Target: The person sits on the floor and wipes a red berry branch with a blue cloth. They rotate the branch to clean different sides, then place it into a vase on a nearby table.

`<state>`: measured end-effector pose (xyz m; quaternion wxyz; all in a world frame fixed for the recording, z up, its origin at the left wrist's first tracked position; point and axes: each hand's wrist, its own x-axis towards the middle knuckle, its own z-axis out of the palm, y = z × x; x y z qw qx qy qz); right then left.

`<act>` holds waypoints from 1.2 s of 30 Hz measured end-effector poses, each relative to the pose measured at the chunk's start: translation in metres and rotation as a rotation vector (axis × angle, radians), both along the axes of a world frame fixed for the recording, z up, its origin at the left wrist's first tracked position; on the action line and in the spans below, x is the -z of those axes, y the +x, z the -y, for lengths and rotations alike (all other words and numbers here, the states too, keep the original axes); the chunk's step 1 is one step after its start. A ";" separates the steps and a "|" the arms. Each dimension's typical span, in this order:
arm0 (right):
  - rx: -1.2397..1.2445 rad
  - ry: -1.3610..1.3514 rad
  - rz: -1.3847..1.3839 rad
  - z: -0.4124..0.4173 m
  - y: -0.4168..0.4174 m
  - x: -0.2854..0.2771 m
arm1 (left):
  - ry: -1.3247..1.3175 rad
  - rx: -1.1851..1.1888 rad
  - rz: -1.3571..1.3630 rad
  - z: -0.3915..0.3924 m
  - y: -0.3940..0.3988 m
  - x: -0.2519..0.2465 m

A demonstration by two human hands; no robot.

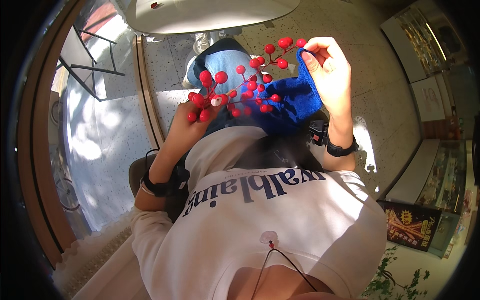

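Note:
My left hand (pixel 197 122) is closed around the lower part of an artificial red berry branch (pixel 243 80), whose pale cut stem end shows by the fingers. The branch spreads up and to the right over my lap, with many glossy red berries on thin red twigs. At its far tip, my right hand (pixel 325 69) pinches a blue cloth (pixel 290 99) between thumb and fingers, right beside the outermost berry. The rest of the cloth hangs down behind the branch over my thigh. Whether the cloth wraps that berry I cannot tell.
A white rounded table (pixel 213 17) stands ahead, with a small red piece (pixel 154 5) on it. At the left are a wood-framed glass door and a folding metal-framed chair (pixel 90 63). Display cases and a printed poster (pixel 410 226) line the right side, near a green plant (pixel 397 277).

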<state>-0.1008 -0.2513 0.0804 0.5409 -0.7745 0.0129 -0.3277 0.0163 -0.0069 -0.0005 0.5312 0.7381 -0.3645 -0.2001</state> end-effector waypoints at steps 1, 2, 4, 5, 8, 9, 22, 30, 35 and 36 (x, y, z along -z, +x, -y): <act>0.042 -0.045 -0.033 -0.002 0.002 0.003 | -0.044 -0.001 0.056 0.001 -0.003 -0.003; 0.071 -0.088 -0.024 -0.005 0.003 0.004 | -0.088 -0.002 0.113 0.002 -0.006 -0.008; 0.109 -0.142 -0.008 -0.010 0.005 0.004 | -0.104 0.001 0.218 0.001 -0.008 -0.013; 0.117 -0.153 0.002 -0.012 0.005 0.003 | -0.074 0.003 0.268 0.000 -0.008 -0.014; 0.158 -0.306 -0.040 -0.003 0.006 0.007 | -0.015 -0.028 0.339 -0.001 -0.011 -0.017; 0.177 -0.377 -0.066 0.001 0.005 0.009 | -0.001 -0.042 0.349 -0.001 -0.012 -0.018; 0.188 -0.359 -0.018 0.000 0.006 0.013 | -0.039 -0.060 0.372 -0.001 -0.014 -0.018; 0.155 -0.361 -0.115 0.005 0.002 0.009 | -0.019 -0.046 0.367 -0.002 -0.012 -0.020; 0.155 -0.304 -0.092 0.003 0.003 0.011 | 0.008 -0.028 0.333 -0.001 -0.012 -0.017; 0.153 -0.294 -0.084 0.002 0.003 0.011 | 0.013 -0.025 0.328 -0.001 -0.012 -0.018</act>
